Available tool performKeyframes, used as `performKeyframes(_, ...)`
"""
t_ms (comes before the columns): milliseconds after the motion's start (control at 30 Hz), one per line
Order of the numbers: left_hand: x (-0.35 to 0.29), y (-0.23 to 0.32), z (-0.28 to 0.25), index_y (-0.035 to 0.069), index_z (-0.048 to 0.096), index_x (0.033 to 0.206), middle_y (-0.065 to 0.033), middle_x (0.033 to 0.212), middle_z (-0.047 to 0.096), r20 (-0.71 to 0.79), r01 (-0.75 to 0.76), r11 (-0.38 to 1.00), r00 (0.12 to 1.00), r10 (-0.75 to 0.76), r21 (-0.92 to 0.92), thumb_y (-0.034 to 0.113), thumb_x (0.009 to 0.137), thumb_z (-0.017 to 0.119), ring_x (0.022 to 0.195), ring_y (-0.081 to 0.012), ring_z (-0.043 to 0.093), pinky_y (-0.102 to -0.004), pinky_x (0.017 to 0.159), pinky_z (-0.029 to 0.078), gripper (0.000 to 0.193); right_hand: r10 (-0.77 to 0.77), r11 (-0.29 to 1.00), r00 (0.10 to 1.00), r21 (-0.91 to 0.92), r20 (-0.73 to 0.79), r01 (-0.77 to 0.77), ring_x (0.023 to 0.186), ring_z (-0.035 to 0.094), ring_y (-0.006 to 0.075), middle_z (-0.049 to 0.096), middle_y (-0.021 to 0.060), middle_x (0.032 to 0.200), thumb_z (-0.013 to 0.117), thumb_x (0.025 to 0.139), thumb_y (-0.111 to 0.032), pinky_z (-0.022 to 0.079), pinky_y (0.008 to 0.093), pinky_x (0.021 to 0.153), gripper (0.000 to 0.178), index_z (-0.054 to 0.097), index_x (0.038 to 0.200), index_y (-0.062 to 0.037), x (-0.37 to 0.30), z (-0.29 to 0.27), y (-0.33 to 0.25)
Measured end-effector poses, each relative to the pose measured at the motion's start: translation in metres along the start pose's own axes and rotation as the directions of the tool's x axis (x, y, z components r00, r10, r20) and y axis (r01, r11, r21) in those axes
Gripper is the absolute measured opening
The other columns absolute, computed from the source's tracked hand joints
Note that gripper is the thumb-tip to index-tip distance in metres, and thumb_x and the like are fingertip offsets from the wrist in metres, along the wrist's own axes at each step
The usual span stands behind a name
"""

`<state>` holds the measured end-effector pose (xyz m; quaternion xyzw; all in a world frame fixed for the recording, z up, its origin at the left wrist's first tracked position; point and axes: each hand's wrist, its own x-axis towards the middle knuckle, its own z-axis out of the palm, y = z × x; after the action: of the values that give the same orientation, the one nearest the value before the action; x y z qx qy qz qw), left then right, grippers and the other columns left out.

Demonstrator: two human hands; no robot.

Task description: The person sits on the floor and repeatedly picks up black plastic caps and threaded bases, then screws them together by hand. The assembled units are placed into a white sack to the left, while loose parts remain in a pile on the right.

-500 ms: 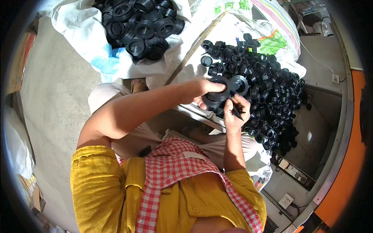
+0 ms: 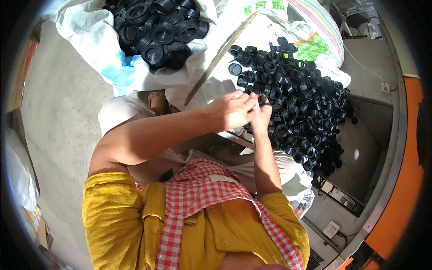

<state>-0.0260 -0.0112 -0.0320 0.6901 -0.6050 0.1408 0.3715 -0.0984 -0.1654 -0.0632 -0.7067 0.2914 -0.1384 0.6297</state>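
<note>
My left hand (image 2: 231,110) is closed, its curled fingertips meeting the right hand in front of the heap. Tight against it, my right hand (image 2: 261,114) is closed too, with a little of something dark showing at its fingers. What either hand grips is mostly hidden. Just beyond and to the right spreads a large heap of small black plastic ring-shaped caps (image 2: 310,101). It lies on white woven sacking (image 2: 220,74). Bigger black threaded caps (image 2: 164,32) fill an open white sack (image 2: 87,38) at the far left.
A thin wooden strip (image 2: 220,58) lies slanting across the sacking between the two piles. My knees, in light trousers (image 2: 119,112), are beside the work. At right are a grey metal frame (image 2: 398,112), an orange panel (image 2: 405,175) and a wall socket (image 2: 331,229).
My hands have come together and moved slightly up and left. The black ring-shaped parts seen in them earlier no longer show, and the dark pointed piece at the right hand is out of sight.
</note>
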Motion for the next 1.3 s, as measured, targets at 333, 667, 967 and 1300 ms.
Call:
performKeyframes(333,-0.014,-0.009,0.017,0.004,0.057,0.089,-0.0087,0.078,0.052,0.018,0.128,0.960,0.990,-0.137,0.249,0.012,0.076,0.054,0.075,-0.0222,0.055,-0.0351,0.067,0.040,0.016,-0.008,0.945,0.993,-0.326,-0.118,-0.031,0.055,0.052,0.0097,0.062,0.0052,0.061,0.070,0.083,-0.029,0.045,0.0293,0.052,0.032,0.064,0.071,-0.0001,0.016,0.036,0.026)
performKeyframes(667,0.018,-0.040,-0.041,0.002,0.058,0.105,-0.0141,0.090,0.064,0.498,0.802,0.391,0.591,-0.635,-0.452,0.014,0.069,0.073,0.083,-0.0224,0.062,-0.0314,0.076,0.048,0.041,0.153,0.968,0.983,0.186,0.105,-0.170,0.053,0.048,0.0043,0.058,-0.0014,0.064,0.068,0.086,-0.019,0.041,0.0207,0.050,0.018,0.060,0.078,-0.0061,-0.012,0.013,-0.007)
performKeyframes(967,0.006,-0.040,-0.015,-0.001,0.059,0.112,-0.0054,0.097,0.062,0.514,0.526,-0.062,0.788,-0.339,-0.848,0.012,0.077,0.065,0.091,-0.0133,0.058,-0.0256,0.084,0.044,0.038,-0.140,0.989,0.968,-0.006,0.207,0.145,0.063,0.054,0.0068,0.062,0.0019,0.076,0.067,0.084,-0.014,0.046,0.0224,0.059,0.014,0.060,0.083,-0.0016,-0.030,-0.026,-0.035)
performKeyframes(1300,0.029,0.011,-0.020,0.001,0.061,0.091,-0.0057,0.076,0.048,-0.120,-0.071,0.996,0.990,0.077,0.052,0.019,0.068,0.058,0.073,-0.0196,0.052,-0.0315,0.066,0.041,0.029,0.520,0.854,0.761,0.241,-0.387,-0.461,0.070,0.061,0.0147,0.063,0.0065,0.083,0.060,0.090,-0.025,0.050,0.0308,0.054,0.026,0.061,0.095,0.0010,-0.010,-0.002,0.080)
